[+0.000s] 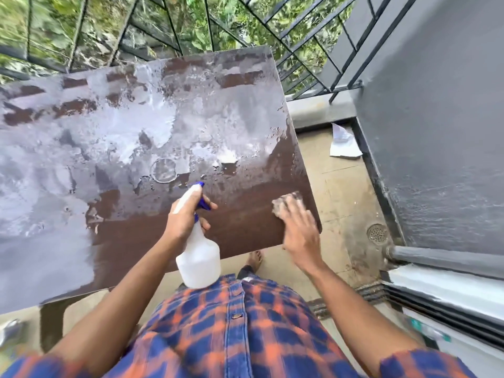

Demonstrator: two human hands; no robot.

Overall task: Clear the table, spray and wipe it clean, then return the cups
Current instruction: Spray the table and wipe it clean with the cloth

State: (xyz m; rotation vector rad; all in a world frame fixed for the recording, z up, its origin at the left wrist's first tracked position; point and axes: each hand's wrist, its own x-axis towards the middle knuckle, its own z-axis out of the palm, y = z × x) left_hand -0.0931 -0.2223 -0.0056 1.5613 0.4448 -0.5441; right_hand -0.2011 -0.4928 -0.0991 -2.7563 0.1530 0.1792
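While the left hand (188, 214) grips the neck of the white spray bottle (199, 257), fingers curled around it and 1 finger by the blue trigger, I see the nozzle pointing out over the table (245, 222). The bottle hangs tilted above the near edge, its base over the checked shirt (231, 336). On my feed the right hand (300, 230) lies flat on a pale cloth (285, 204) at the table's near right corner, fingers straight and spread apart. The hand is blurred, so I cannot tell more about the cloth. The brown tabletop is wet and streaked with a whitish film over its far and left parts, with a round ring mark (163, 170) near the middle. The strip by the 2 hands is bare brown. Beyond the table stands a black railing (163, 28). On the floor to the right lie a sheet of paper (343, 143) and a round drain (377, 233), and 1 bare foot (255, 259) shows just past the table edge.
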